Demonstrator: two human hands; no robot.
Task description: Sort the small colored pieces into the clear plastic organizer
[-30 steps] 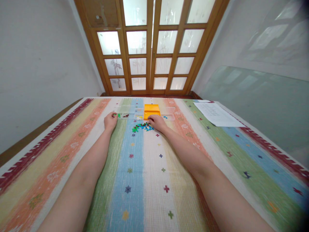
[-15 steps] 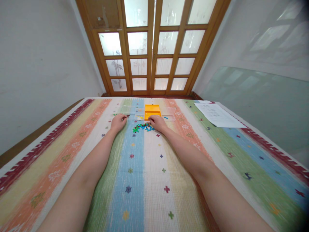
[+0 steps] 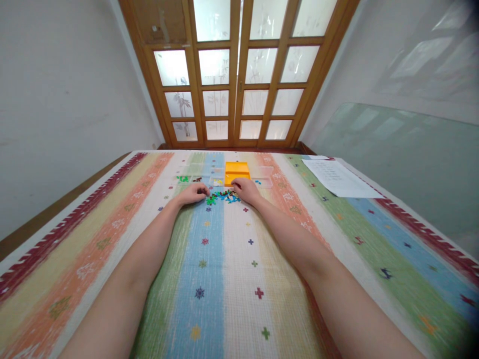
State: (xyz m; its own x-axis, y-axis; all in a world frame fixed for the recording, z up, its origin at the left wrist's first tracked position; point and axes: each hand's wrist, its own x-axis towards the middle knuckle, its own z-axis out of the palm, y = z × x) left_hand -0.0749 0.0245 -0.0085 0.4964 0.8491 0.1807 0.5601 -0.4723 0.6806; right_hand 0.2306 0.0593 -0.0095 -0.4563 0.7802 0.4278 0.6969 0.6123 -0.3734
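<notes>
A pile of small coloured pieces, mostly green, blue and dark red, lies on the striped tablecloth. At its left edge is my left hand, palm down, thumb and fingers bent but apart, with nothing visible in them. My right hand is over the pile's right side, in front of the orange box. Its thumb and fingertips are pressed together; whatever they hold is too small to make out. Left of the box, clear compartments hold green pieces, dark red pieces and yellow pieces.
Right of the orange box, blue pieces sit in a clear plastic tray. Printed paper sheets lie at the table's right. Beyond the far edge stand wooden glazed doors; a glass panel leans at the right wall.
My left hand has come from the clear compartments rightward and nearer to me, to the pile's edge, uncovering the green and dark red pieces. The right hand is almost where it was.
</notes>
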